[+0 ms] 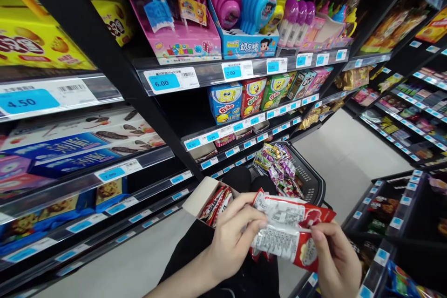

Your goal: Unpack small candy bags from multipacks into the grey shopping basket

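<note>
A red and white snack packet (282,228) is held up in front of me, its printed back side facing me. My left hand (234,237) pinches its left end between thumb and fingers. At the right end, my right hand (335,258) grips the red edge with thumb and forefinger. Just behind my left hand stands an open cardboard box (198,199) with several red packets (217,205) inside. More red wrapping shows below the held packet, mostly hidden by it.
A dark shopping basket (316,181) with colourful packets (275,163) stands on the floor beyond my hands. Shelves with price labels (171,80) carry boxed sweets and toys ahead and to the left. Another low shelf rack (401,209) stands close on the right.
</note>
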A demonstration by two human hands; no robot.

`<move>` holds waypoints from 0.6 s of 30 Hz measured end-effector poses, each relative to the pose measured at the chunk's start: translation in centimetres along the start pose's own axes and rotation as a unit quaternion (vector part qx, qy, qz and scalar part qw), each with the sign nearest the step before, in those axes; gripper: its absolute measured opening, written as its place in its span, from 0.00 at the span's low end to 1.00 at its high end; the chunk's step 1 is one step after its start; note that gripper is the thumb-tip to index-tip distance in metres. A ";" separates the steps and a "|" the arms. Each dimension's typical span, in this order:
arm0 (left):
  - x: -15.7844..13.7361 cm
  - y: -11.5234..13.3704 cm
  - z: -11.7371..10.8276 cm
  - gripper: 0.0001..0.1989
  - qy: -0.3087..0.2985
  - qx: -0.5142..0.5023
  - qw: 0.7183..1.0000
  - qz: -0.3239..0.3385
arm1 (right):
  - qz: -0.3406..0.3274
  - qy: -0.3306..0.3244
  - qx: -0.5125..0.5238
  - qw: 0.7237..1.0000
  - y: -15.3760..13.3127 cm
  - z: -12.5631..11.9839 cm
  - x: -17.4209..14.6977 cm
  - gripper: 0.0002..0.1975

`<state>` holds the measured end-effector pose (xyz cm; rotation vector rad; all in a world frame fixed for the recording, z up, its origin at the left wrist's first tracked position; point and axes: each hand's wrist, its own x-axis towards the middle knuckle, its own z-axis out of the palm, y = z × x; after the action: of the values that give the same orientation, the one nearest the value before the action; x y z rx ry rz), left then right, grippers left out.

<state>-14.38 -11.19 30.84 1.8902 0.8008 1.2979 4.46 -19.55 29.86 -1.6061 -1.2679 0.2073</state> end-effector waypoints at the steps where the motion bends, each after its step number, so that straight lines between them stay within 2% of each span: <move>1: 0.0 0.0 -0.1 0.08 -0.006 0.001 1.000 -0.017 | 0.017 -0.004 0.014 1.000 -0.1 0.1 -0.1 0.09; 4: 0.1 -0.6 -0.7 0.08 -0.057 -0.003 0.997 -0.049 | 0.053 -0.032 0.051 0.997 0.0 0.1 0.0 0.10; 8: 0.0 -1.9 -1.6 0.08 -0.126 0.033 0.988 -0.079 | 0.037 -0.057 0.054 0.996 0.6 -0.2 0.5 0.09; 12: -0.5 -2.5 -1.6 0.10 -0.145 0.060 0.987 -0.042 | 0.011 -0.067 0.078 0.995 1.8 -0.2 0.5 0.09; 13: -0.7 -2.5 -1.4 0.10 -0.144 0.040 0.988 -0.044 | 0.012 -0.074 0.095 0.993 2.1 -0.1 0.4 0.09; 15: -0.9 -2.6 -1.1 0.09 -0.138 -0.044 0.985 -0.088 | 0.034 -0.087 0.136 0.986 2.9 -0.1 0.0 0.09; 16: -1.0 -2.6 -0.9 0.10 -0.134 -0.108 0.977 -0.124 | 0.054 -0.087 0.159 0.982 3.3 0.0 -0.2 0.09; 18: -1.1 -2.7 -0.4 0.14 -0.132 -0.247 0.940 -0.194 | 0.097 -0.077 0.204 0.971 4.0 0.0 -0.6 0.09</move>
<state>-15.38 -10.46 28.18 1.3789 0.5963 0.8721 6.64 -19.61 26.47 -1.3715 -1.0956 0.6831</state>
